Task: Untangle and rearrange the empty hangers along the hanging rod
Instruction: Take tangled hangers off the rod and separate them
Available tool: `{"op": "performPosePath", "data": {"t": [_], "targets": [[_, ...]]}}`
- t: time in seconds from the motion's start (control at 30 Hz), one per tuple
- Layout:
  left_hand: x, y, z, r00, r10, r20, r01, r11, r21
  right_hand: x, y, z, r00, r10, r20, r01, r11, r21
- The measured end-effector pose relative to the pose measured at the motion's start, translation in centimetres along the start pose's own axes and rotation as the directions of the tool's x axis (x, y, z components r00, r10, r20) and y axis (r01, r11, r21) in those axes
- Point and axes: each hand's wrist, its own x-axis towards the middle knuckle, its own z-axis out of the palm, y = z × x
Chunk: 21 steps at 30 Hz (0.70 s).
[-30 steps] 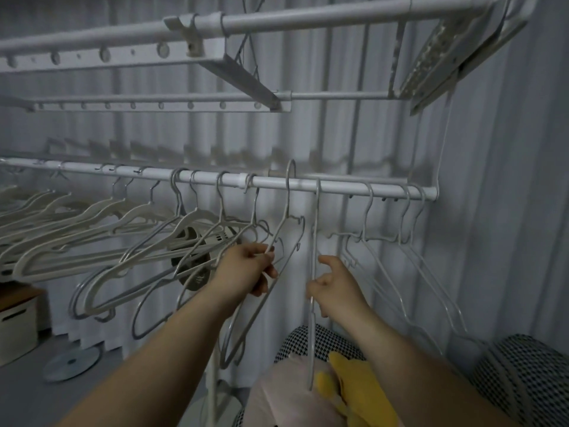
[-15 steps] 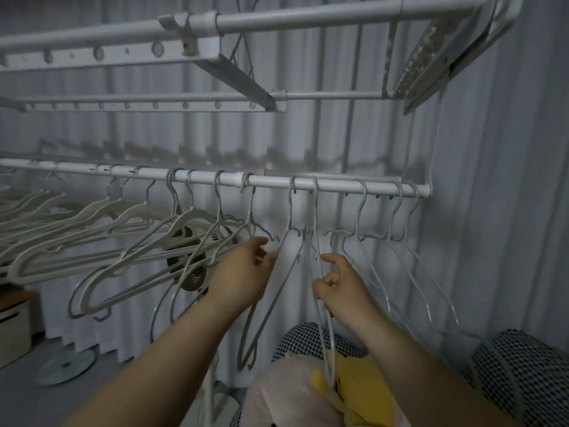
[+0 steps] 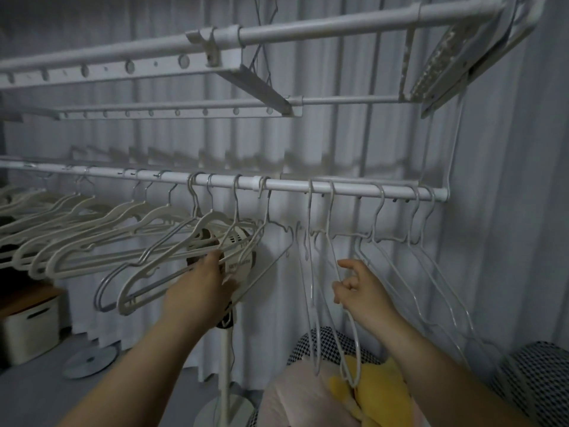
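Right grip: your right hand (image 3: 363, 292) has its fingers curled round a thin wire hanger (image 3: 329, 211), and the first finger sticks up.
Left grip: your left hand (image 3: 201, 283) is blurry. Its fingers touch the low bars of the thick hangers (image 3: 80, 248), but you cannot tell if it pinches one.
Held hanger: its hook sits on the rod (image 3: 348, 189), and its long loop hangs down to the yellow cloth (image 3: 378, 392).
Other hangers: the thick ones crowd the left part of the rod, tilted and lying over each other. More thin hangers (image 3: 378, 214) hang to the right of your right hand.
Behind: a fan (image 3: 243, 260) on a pole stands just behind your left hand.
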Motion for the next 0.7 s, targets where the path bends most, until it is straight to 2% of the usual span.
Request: {"op": "performPosePath", "data": {"t": [0.1, 0.23, 0.3, 0.37, 0.47, 0.57, 0.7], "targets": [[0.2, -0.4, 0.5, 0.999, -0.013, 0.034, 0.011, 0.997, 0.079, -0.2, 0.0, -0.2, 1.000, 0.004, -0.002, -0.004, 1.000, 0.020], [0.4, -0.4, 1.4, 0.992, 0.035, 0.121, -0.061, 0.974, 0.217, -0.2, 0.2, -0.4, 1.000, 0.011, -0.012, -0.011, 0.999, 0.034], [0.4, -0.2, 1.5, 0.986, 0.032, 0.162, -0.066, 0.976, 0.208, -0.2, 0.2, -0.5, 1.000, 0.004, -0.026, -0.004, 1.000, 0.031], [0.7, -0.2, 1.4, 0.989, 0.025, 0.149, -0.042, 0.993, 0.113, -0.2, 0.1, -0.6, 0.999, 0.000, -0.042, 0.001, 1.000, 0.021], [1.5, 0.0, 0.7, 0.999, 0.012, 0.038, -0.008, 0.994, -0.105, -0.3, 0.1, -0.9, 0.999, -0.002, -0.047, 0.002, 1.000, 0.006], [2.2, 0.7, 0.0, 1.000, -0.022, 0.021, 0.029, 0.919, -0.394, -0.4, 0.0, -1.0, 0.999, 0.004, -0.047, -0.003, 1.000, 0.009], [3.9, 1.7, 0.0, 0.997, -0.062, 0.048, 0.078, 0.872, -0.483, -0.5, -0.1, -1.3, 0.999, 0.018, -0.028, -0.018, 1.000, 0.011]]}}
